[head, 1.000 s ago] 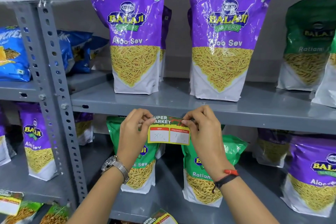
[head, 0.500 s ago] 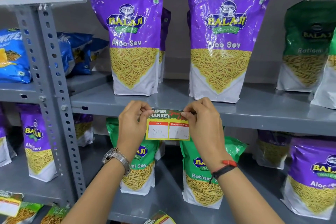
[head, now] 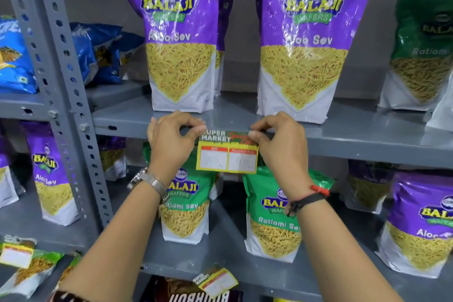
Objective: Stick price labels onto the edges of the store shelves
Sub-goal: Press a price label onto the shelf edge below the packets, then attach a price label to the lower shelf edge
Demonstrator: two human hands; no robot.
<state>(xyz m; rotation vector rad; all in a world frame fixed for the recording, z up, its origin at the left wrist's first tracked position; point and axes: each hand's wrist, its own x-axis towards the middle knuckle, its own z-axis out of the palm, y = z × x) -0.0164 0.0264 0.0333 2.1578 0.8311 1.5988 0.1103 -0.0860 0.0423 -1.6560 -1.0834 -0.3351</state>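
A yellow-bordered price label with a green "SUPER MARKET" header and two white price boxes lies against the front edge of the grey shelf. My left hand pinches its top left corner between thumb and forefinger. At the top right corner, my right hand pinches it the same way. The label's top strip overlaps the shelf edge while the lower part hangs below it. Whether it sticks to the metal cannot be told.
Two purple Aloo Sev bags stand on the shelf just above my hands. Green Ratlami Sev bags sit on the shelf below. A perforated grey upright rises at left. Another label hangs on the lower shelf's edge.
Both hands have lifted the label from below the shelf edge up onto it. The view has drawn closer to the shelf.
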